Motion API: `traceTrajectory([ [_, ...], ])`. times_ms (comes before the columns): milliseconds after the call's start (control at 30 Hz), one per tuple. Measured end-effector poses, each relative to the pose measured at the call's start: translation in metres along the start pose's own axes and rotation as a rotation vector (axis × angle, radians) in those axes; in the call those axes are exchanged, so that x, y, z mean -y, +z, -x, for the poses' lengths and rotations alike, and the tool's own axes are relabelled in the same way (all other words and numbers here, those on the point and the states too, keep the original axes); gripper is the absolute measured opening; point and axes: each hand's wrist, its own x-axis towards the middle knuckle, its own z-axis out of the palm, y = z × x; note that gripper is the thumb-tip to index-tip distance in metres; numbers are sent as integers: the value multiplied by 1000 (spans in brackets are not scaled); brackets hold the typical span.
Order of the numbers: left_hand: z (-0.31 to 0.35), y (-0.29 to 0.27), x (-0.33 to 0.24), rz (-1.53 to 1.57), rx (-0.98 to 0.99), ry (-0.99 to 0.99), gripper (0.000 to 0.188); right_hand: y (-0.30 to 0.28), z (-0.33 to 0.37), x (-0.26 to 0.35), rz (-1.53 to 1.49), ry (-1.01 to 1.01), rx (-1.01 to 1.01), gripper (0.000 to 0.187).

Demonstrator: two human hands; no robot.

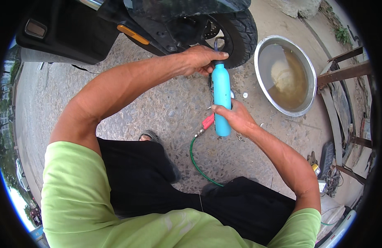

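A turquoise bottle (222,87) with a black cap and a bent dark tube (216,44) is held in front of the scooter's wheel. My left hand (199,59) closes round its neck and cap, with the thumb lying across the cap. Lower down, my right hand (235,115) grips the body, thumb on the near face and fingers mostly hidden behind. The tube's upper end overlaps the wheel rim; whether it is joined to a valve cannot be made out. The black tyre (243,35) stands just beyond the bottle.
Right of the tyre sits a metal basin (260,78) of murky water. A red air tool (207,122) on a green hose (193,157) lies below the bottle, near my feet. Small scraps dot the rough ground. A rusty metal frame (344,74) lines the right side.
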Motion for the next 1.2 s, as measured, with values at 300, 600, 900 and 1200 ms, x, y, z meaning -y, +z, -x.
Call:
traceTrajectory([
  [300, -2, -3, 6, -88, -46, 24, 41, 6, 1, -5, -67, 46, -164, 57],
  [600, -7, -11, 9, 96, 136, 49, 35, -1, -5, -28, -949, -61, 392, 72],
  [900, -4, -20, 11, 93, 108, 55, 33, -2, -14, -29, -1140, 91, 290, 73],
  [1200, -3, -12, 9, 68, 59, 39, 35, 7, -11, -24, -870, -50, 155, 81],
])
